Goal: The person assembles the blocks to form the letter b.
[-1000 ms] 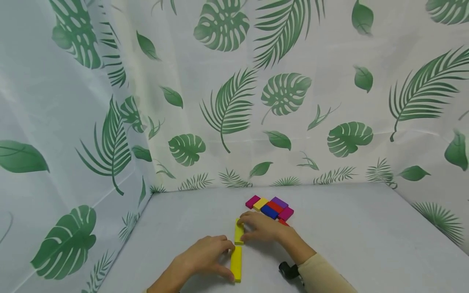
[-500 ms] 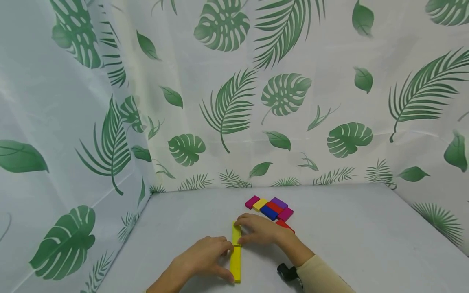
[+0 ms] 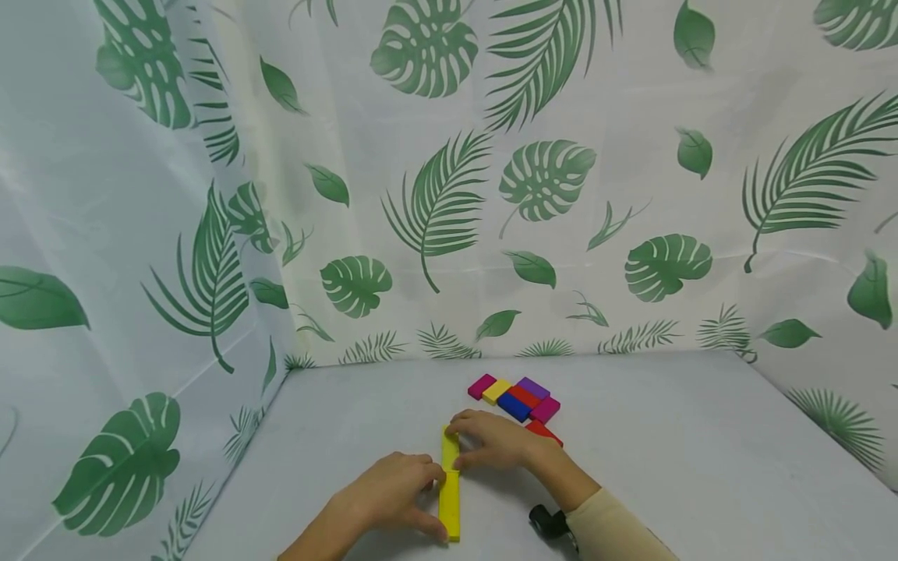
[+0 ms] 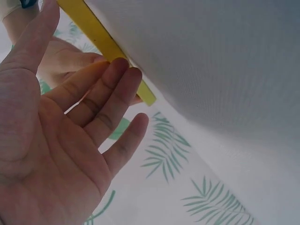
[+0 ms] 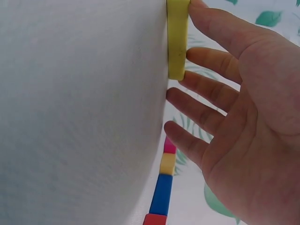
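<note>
Two yellow blocks lie end to end on the table, the near block (image 3: 450, 510) meeting the far block (image 3: 450, 446). My left hand (image 3: 393, 489) holds the near one from its left side, thumb at the front end and fingertips by the joint. From the right, my right hand (image 3: 496, 440) spans the far block, its thumb near the joint and a finger at the far end. The right wrist view shows the thumb and fingertips against that yellow block (image 5: 177, 42), with the other fingers extended past it. In the left wrist view, fingertips touch the yellow strip (image 4: 96, 33).
Beyond the right hand, several coloured blocks lie grouped, including a blue block (image 3: 514, 405) and a purple block (image 3: 533, 388). A red block (image 3: 543, 432) lies nearer that wrist. A black device (image 3: 549, 522) is on the right wrist. Leaf-printed cloth (image 3: 449, 234) walls the table.
The right hand has drawn the far yellow block toward me and slightly left, closing the small gap to the near block. More of the red block shows. The left hand stays almost still.
</note>
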Demonstrator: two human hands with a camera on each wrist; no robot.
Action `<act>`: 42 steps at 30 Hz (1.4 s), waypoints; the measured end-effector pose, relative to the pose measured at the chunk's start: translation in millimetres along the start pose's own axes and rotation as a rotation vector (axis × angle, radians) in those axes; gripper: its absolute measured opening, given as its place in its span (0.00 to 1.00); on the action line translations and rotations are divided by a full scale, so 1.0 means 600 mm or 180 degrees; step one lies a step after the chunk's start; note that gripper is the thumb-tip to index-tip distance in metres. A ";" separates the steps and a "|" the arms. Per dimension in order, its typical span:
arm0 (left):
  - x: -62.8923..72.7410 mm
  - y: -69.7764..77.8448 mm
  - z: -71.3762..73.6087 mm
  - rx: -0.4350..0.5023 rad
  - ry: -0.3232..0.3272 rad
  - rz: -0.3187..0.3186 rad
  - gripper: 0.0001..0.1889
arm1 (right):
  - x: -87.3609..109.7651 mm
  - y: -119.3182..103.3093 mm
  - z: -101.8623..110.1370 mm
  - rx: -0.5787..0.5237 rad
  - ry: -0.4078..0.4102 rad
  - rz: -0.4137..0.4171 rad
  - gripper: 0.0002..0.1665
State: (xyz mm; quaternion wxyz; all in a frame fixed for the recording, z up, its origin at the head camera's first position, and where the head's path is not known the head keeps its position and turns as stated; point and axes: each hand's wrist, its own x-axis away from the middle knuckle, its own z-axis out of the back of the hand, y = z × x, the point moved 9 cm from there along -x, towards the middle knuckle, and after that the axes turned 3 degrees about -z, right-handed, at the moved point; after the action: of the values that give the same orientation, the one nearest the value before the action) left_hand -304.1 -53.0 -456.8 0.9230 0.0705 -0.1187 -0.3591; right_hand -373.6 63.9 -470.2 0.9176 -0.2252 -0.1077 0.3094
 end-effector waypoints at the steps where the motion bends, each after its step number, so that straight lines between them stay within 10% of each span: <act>1: 0.001 0.001 0.000 -0.0005 -0.0001 0.0002 0.36 | -0.001 0.000 0.000 0.0002 -0.0006 -0.0003 0.31; 42: 0.007 0.006 -0.002 0.0005 0.0086 -0.0196 0.38 | 0.002 0.001 -0.002 -0.0329 -0.0127 0.0089 0.29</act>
State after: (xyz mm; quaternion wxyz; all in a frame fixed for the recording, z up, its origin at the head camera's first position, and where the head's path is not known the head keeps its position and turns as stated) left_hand -298.3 -53.0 -456.4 0.9130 0.0797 -0.1042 -0.3863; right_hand -372.3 64.5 -471.6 0.8980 -0.2675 -0.1386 0.3206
